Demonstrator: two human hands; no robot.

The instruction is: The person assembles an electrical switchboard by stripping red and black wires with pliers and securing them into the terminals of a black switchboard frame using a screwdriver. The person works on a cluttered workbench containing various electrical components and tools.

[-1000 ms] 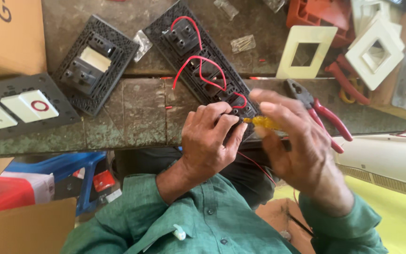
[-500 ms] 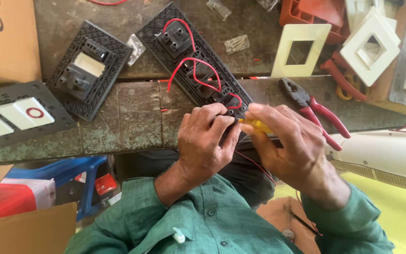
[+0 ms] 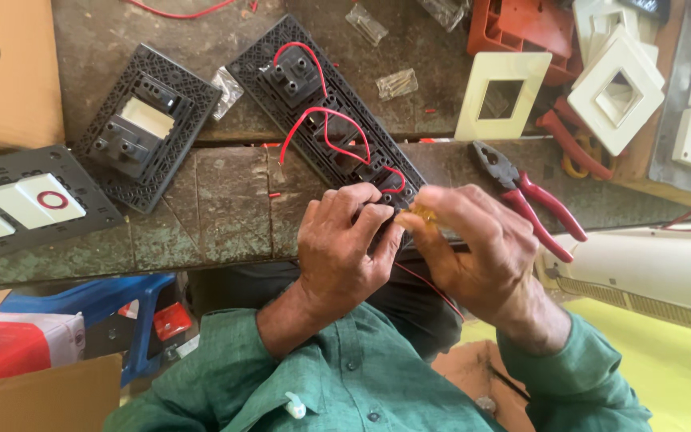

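The left hand [image 3: 344, 252] is curled closed over the near end of the long black plastic switch plate [image 3: 325, 120], with its fingers pressing on the last module at the front edge of the worn grey-green tabletop [image 3: 201, 208]. The right hand [image 3: 481, 256] is also closed, and it pinches a small tool with a yellow handle [image 3: 424, 216] between thumb and fingers; the tip of this tool meets the same end of the plate, but the tip itself is hidden by the fingers. The plate lies diagonally on the tabletop, its far end pointing up and to the left, and thin red wires [image 3: 325, 132] loop from module to module along its back. Just beside the right hand, on its outer side, lie the pliers with red handles [image 3: 529, 196], not touched by any hand. To the left of the long plate there is a square black switch plate with a cream insert [image 3: 145, 128], well apart from the hands. At the far left edge a dark plate with white rocker switches [image 3: 17, 208] is partly out of view. Behind the pliers lies a cream rectangular cover frame [image 3: 504, 96], and next to it a white square frame [image 3: 616, 84]. Both arms wear green shirt sleeves [image 3: 361, 384].
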